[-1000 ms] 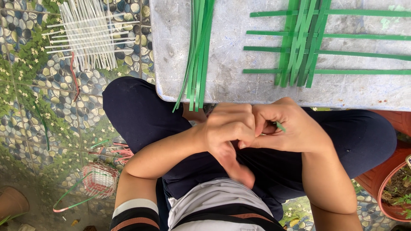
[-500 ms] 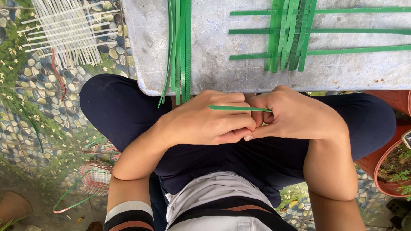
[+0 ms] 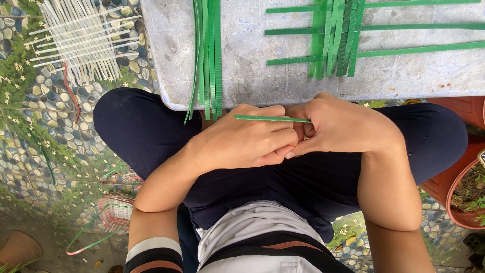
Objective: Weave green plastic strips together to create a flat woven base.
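Head view, places told from the slab (image 3: 252, 76):

Slab: grey, flat, stained; fills the upper middle and right, near edge just above the hands.

Left hand (image 3: 242, 139): just below the slab's near edge, over the lap; curled shut, knuckles up, fingers pressed against the right hand.

Right hand (image 3: 343, 126): just below the slab's near edge, right of the left hand and touching it; closed, fingers tucked in around one end of the strip.

Strip (image 3: 270, 119): thin, green, level; lies across the top of the left hand's knuckles, just below the slab's edge; right end pinched between the two hands, left end free. Which fingers clamp it: cannot tell, hidden between the hands.

Loose strips (image 3: 207, 50): green bundle lying lengthwise on the slab's left part, ends hanging over the near edge just above the left hand.

Weave (image 3: 336, 38): green strips crossed on the slab's right part, several upright ones over three long level ones running off to the right.

White sticks (image 3: 81, 38): crossed pale pile on the pebble-patterned ground left of the slab.

Small basket (image 3: 116, 212): red and white, on the ground well below and left of the slab, beside the left elbow.

Pots (image 3: 459, 192): reddish brown, below the slab's right end, soil and a little green in one.

Legs: dark trousers, folded under the slab's near edge, beneath both hands.
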